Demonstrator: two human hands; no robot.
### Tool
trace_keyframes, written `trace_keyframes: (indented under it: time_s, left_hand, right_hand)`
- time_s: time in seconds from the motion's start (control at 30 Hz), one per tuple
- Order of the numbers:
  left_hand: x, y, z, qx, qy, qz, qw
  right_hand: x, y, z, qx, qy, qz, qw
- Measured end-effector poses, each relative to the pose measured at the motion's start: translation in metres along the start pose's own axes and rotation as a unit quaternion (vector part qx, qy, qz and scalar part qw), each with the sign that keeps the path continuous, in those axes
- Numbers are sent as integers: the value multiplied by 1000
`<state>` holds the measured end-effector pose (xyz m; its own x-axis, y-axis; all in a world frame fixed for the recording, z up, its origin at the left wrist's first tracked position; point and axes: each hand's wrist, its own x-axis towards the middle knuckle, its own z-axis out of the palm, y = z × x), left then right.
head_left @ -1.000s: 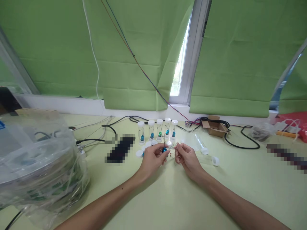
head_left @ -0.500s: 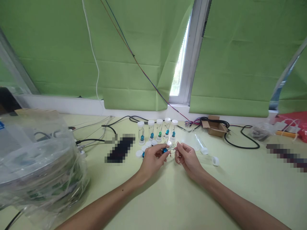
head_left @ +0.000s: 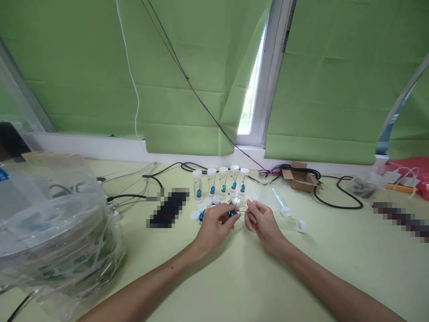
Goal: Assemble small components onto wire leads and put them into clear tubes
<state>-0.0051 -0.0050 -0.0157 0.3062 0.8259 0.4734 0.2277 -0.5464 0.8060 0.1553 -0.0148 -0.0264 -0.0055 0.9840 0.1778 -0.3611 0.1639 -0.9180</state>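
My left hand [head_left: 214,223] pinches a small blue LED-like component [head_left: 232,213] just above the pale green table [head_left: 234,277]. My right hand [head_left: 263,221] is close beside it, fingers closed on the thin wire leads [head_left: 244,206] that run from that component. Right behind my hands stands a row of several clear vials with white caps [head_left: 221,181], each with a blue or green component inside. Loose white caps [head_left: 196,214] lie by my left hand, along with another blue component [head_left: 201,217].
A clear tube [head_left: 279,201] lies on its side to the right, a loose cap [head_left: 300,225] near it. A small cardboard box [head_left: 299,177] and black cables [head_left: 338,192] sit at the back. Large plastic-wrapped reels [head_left: 50,237] fill the left. Green blinds hang behind.
Both hands have sunk slightly toward the table, and the blue component has shifted a little to the right. The grip stays the same.
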Motion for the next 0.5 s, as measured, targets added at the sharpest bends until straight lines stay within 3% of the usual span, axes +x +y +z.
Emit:
trace_keyframes:
  time_s: [0.5]
  left_hand:
    - [-1,3,-1,-7,-15,-4,1000]
  right_hand:
    - [-2,0,1,-13,-15,6,1000]
